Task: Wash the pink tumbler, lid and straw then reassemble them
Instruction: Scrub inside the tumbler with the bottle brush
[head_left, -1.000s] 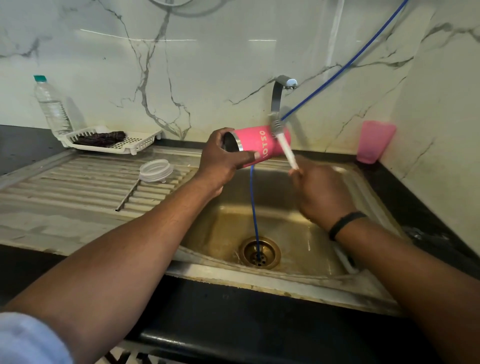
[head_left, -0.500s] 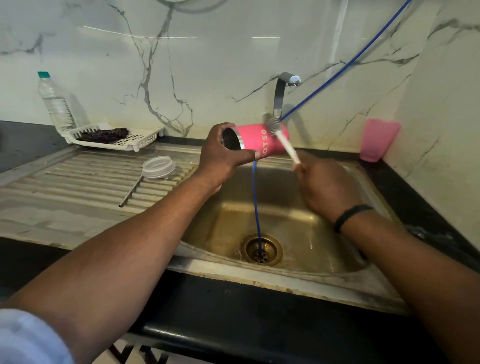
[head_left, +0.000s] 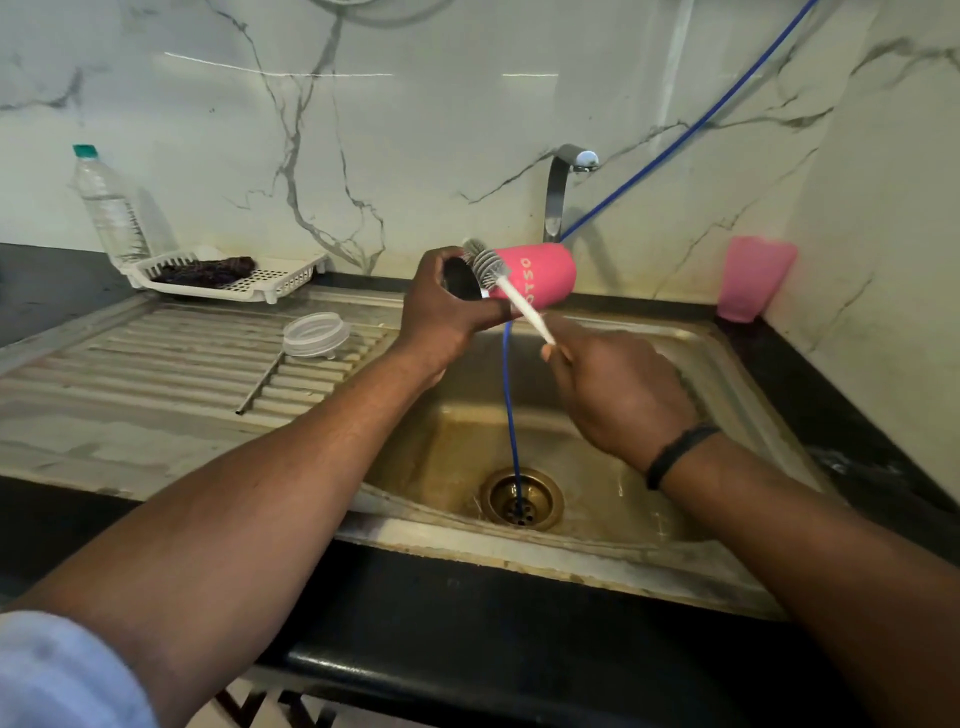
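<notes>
Task status, judged from the present layout: washing is in progress and reassembly has not begun. The tumbler is apart from its lid and straw, so scrubbing, rinsing and refitting of all three parts appear to remain.

Nearest the viewer, the right hand is over the sink basin, fingers curled round the white handle of the bottle brush. How tightly it grips cannot be told, since the back of the hand faces the camera.

Further in, the left hand wraps the open end of the pink tumbler, thumb and fingers closed round the rim. The tumbler lies roughly on its side above the basin, mouth toward the left. The brush bristles are at the mouth; whether they have entered it cannot be told.

On the ribbed drainboard to the left, the clear lid and the metal straw lie side by side, close to touching.

At the back wall stands the tap; no water stream is visible. A blue hose runs down into the drain
</notes>
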